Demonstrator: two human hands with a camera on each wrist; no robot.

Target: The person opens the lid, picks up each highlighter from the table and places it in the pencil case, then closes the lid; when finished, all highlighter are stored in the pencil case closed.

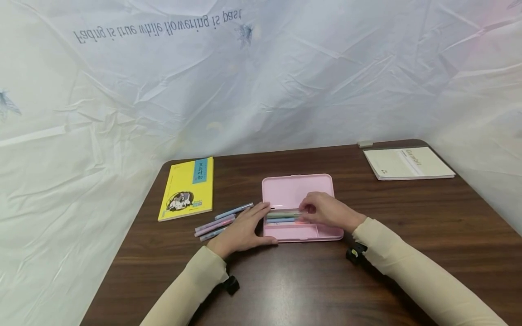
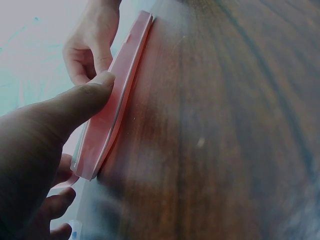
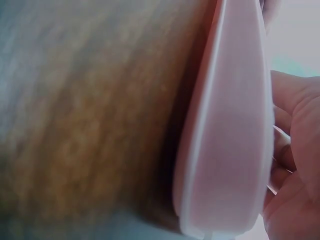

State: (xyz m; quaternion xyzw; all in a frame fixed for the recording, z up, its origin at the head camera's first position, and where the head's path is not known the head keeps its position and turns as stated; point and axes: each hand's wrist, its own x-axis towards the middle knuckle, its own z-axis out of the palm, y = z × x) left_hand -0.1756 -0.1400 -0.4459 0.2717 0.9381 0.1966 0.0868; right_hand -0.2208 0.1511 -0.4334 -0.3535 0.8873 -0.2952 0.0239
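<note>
A pink pencil case (image 1: 297,192) lies open on the table, its lid tilted back. Several pens (image 1: 281,220) lie lengthwise inside. My left hand (image 1: 240,228) holds the case's left end; in the left wrist view its thumb (image 2: 95,92) presses the front wall and its other fingers are at the end. Over the right half of the tray, my right hand (image 1: 328,212) has curled fingers and pinches the right end of a greenish pen (image 1: 283,214). Its fingertips are partly hidden. In the right wrist view, the case wall (image 3: 230,130) blocks the inside.
Several loose pens (image 1: 215,226) lie left of the case, close to my left wrist. A yellow book (image 1: 187,188) lies at the back left of the wooden table (image 1: 277,280). At the back right are a white notebook (image 1: 408,163) and a small pale object (image 1: 364,144).
</note>
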